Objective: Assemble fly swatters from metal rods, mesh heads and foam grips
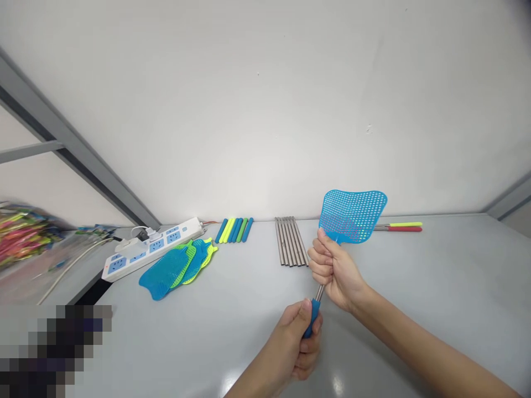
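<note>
A blue fly swatter [352, 213] is held up at a slant over the table. My left hand [301, 337] is closed around its blue handle sleeve [313, 316]. Higher up, my right hand [334, 268] wraps the shaft just under the mesh head. A short stretch of metal rod [319, 292] shows between the two hands. Left of my right hand lies a row of several metal rods [291, 243]. Farther left are several blue, yellow and green handle sleeves [234, 230]. Loose swatter heads [168, 271] in blue, green and yellow overlap in a pile.
A white power strip [155, 246] with plugs stands behind the swatter heads. Swatters with yellow and red handles [405, 227] lie by the wall at right. Bagged colourful items [29, 235] sit at far left. A grey wall [265, 121] rises behind the table [435, 287].
</note>
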